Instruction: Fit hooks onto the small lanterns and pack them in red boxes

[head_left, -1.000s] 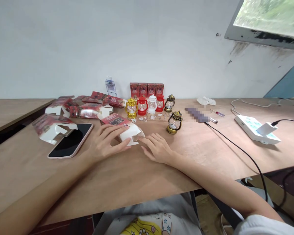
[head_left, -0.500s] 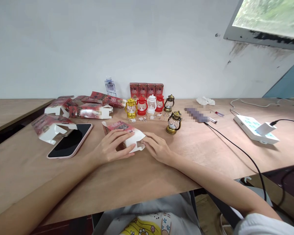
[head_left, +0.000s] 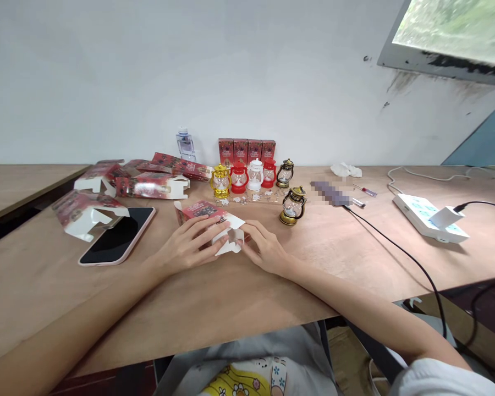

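A red printed carton (head_left: 201,209) with white flaps lies on the table in front of me, its near right end open. My left hand (head_left: 192,242) wraps over the carton and holds it. With its fingertips, my right hand (head_left: 266,247) grips the flaps at the open end; the thumb is at the opening. Behind the carton stand small lanterns: a gold one (head_left: 221,181), a white one (head_left: 254,176), two red ones and a dark bronze one (head_left: 285,173). Closer, to the right, stands another bronze lantern (head_left: 292,206).
Flattened and open red cartons (head_left: 144,187) pile up at left, beside a phone (head_left: 119,236). Upright red boxes (head_left: 247,151) and a water bottle (head_left: 185,144) stand by the wall. A screwdriver (head_left: 369,192), tissue (head_left: 346,170), power strip (head_left: 427,214) and black cable (head_left: 396,250) occupy the right.
My left fingers have shifted slightly on the carton, and the opening at its right end shows more widely. My right fingertips have moved a little at the flaps.
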### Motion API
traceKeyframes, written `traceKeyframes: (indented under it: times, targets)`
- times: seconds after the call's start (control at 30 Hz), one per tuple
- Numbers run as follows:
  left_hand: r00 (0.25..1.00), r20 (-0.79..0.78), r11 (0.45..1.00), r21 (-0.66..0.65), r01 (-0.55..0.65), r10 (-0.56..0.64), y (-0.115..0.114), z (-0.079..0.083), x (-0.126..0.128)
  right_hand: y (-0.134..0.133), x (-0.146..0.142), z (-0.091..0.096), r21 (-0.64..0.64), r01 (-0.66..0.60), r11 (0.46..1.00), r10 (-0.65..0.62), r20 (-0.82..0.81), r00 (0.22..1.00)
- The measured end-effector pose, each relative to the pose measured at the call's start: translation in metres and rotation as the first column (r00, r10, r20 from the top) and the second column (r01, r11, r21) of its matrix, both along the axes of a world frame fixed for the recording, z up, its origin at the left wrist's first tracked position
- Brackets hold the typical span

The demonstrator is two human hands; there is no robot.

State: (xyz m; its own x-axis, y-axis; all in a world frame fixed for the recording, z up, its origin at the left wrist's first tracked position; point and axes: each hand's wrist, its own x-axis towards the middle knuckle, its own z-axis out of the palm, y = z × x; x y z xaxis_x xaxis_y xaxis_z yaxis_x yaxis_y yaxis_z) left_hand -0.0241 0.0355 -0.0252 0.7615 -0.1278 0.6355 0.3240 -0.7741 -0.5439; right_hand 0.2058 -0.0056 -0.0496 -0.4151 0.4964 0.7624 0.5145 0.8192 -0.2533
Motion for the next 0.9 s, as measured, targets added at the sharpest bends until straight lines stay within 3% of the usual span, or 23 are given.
traceKeyframes:
  times: [0.3,0.43,0.53,0.63,0.7,0.8,0.9]
  targets:
    - [0.998,0.047,0.997,0.066,0.046,-0.049,-0.004,-0.001,-0.001,-0.001,0.000,0.000,0.039,-0.075,0.996,0.079,-0.111,0.991]
    - [0.994,0.101,0.995,0.101,0.025,-0.035,-0.006,-0.007,0.001,-0.003,0.003,-0.003,-0.053,-0.074,0.996,0.064,-0.173,0.983]
    - [0.994,0.113,0.995,0.104,-0.010,-0.002,-0.009,-0.008,0.002,-0.006,0.007,0.002,-0.112,-0.200,0.973,0.175,-0.195,0.965]
    - [0.991,0.123,0.996,0.077,0.048,-0.057,-0.012,-0.004,0.003,-0.009,0.009,0.010,-0.205,-0.344,0.916,0.295,-0.236,0.926]
    - [0.986,0.146,0.995,0.062,0.078,-0.086,-0.014,-0.001,0.005,-0.010,0.007,0.014,-0.309,-0.399,0.863,0.300,-0.322,0.898]
    - [0.975,0.196,0.994,0.051,0.097,-0.105,-0.016,0.001,0.007,-0.010,0.001,0.013,-0.437,-0.510,0.741,0.297,-0.467,0.833]
    - [0.964,0.235,0.992,0.005,0.123,-0.120,-0.016,-0.002,0.008,-0.010,-0.006,0.011,-0.480,-0.612,0.629,0.301,-0.576,0.760]
